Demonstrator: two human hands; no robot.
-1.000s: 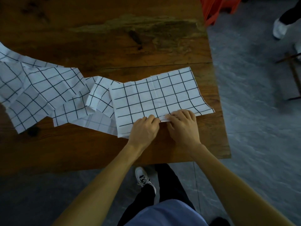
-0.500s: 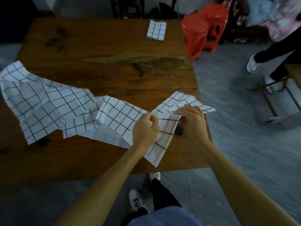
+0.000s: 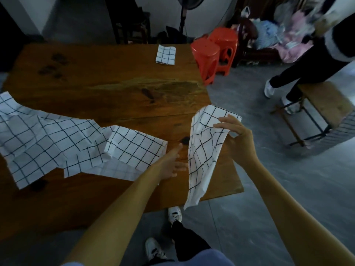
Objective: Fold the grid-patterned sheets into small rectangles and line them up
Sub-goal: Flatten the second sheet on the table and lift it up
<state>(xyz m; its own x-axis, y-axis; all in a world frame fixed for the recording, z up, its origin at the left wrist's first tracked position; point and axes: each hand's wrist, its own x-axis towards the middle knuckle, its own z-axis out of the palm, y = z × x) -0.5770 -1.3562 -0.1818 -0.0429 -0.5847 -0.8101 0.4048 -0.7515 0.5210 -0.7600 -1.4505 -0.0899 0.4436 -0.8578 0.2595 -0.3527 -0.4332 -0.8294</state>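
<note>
Paper, a half-folded grid sheet [image 3: 205, 150], hangs pinched at its far end in the right hand [image 3: 233, 131], long axis running far to near over the worktop's [image 3: 107, 83] right edge, the spread left hand [image 3: 172, 162] just left of it.

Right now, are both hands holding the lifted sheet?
No, only the right hand grips the lifted sheet; the left hand is open beside it.

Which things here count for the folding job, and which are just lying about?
Job:
- lifted sheet, held by the right hand
- left hand, open beside it
- loose sheets spread on the table
- folded rectangle at the far edge

Lying about:
- red stools
- bench
- fan stand
- clothes pile
</note>
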